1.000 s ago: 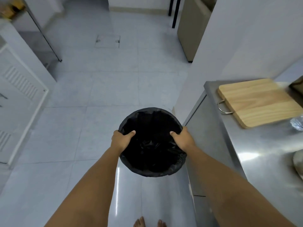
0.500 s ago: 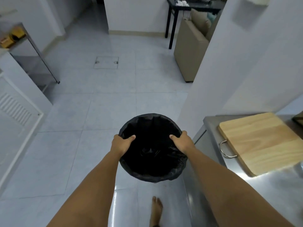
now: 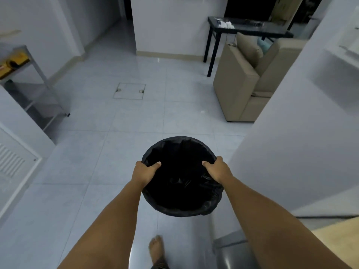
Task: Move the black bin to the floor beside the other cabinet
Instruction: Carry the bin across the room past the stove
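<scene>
While glossy pale floor tiles (image 3: 87,200) spread beneath us, we carry the round black bin (image 3: 180,177), lined with crinkled plastic, above them near a boxy beige sofa (image 3: 242,90). Our left hand (image 3: 144,172) and right hand (image 3: 218,170) clamp opposite rim edges, thumbs inside.

Head-worn wide-angle camera, the only view

It looks forward and steeply down over both forearms, close to the black bin (image 3: 179,183) at centre; tiled floor (image 3: 97,152) stretches toward 12 o'clock, a sofa (image 3: 242,90) at 2 o'clock.
</scene>
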`<state>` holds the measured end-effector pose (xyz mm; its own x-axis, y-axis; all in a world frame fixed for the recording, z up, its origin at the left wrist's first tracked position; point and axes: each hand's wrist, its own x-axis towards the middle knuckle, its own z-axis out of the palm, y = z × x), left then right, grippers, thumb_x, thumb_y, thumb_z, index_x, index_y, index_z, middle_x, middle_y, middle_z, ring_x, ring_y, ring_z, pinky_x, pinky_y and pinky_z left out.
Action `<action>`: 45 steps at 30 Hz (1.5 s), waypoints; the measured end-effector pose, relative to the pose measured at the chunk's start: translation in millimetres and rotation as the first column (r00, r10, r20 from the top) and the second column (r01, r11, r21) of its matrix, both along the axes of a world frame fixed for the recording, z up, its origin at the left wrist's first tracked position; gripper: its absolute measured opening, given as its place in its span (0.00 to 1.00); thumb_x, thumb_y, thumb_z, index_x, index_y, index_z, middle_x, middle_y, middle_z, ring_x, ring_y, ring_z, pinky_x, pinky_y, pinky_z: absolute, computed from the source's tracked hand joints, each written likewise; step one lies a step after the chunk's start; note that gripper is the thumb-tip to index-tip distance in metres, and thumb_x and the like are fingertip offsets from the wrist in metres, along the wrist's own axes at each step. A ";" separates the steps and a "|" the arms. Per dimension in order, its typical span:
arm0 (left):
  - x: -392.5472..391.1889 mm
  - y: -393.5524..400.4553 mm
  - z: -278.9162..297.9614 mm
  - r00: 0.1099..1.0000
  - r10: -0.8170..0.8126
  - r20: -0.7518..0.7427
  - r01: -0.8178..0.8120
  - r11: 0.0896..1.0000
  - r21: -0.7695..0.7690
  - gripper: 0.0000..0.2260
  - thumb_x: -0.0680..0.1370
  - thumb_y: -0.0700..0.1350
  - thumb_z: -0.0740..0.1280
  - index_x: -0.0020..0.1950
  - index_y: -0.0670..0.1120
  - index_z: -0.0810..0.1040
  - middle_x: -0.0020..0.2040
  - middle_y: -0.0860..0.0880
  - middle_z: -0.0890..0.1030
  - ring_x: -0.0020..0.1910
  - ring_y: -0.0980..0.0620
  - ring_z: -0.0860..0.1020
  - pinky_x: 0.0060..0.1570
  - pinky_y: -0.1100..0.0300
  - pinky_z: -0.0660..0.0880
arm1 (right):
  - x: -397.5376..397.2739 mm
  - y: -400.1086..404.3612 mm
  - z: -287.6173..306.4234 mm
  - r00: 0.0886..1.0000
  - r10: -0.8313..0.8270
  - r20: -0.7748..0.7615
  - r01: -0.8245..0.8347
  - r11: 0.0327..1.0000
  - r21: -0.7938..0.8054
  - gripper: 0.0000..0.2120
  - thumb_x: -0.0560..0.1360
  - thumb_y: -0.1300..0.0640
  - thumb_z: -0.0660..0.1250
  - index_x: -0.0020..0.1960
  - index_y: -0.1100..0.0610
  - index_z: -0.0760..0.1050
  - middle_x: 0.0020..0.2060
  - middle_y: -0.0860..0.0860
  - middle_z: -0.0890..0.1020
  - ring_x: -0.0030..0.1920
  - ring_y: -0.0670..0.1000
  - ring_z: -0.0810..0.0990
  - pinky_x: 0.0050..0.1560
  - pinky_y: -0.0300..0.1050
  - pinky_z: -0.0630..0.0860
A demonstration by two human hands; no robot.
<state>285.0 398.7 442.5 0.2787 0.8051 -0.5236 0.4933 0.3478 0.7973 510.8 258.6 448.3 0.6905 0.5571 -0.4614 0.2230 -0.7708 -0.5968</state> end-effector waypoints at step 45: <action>533.2 735.1 7.5 0.994 0.108 0.015 -0.108 0.994 -0.001 0.41 0.70 0.60 0.73 0.74 0.38 0.65 0.67 0.38 0.76 0.64 0.37 0.77 0.63 0.45 0.74 | 545.1 761.4 12.4 0.992 0.128 0.008 -0.128 0.992 0.017 0.35 0.78 0.42 0.65 0.74 0.63 0.58 0.69 0.62 0.72 0.66 0.65 0.75 0.63 0.58 0.74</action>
<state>818.1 1133.8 450.0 0.1977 0.8311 -0.5197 0.4406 0.3983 0.8045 1055.9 1020.0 460.7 0.6161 0.6492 -0.4461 0.3236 -0.7250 -0.6080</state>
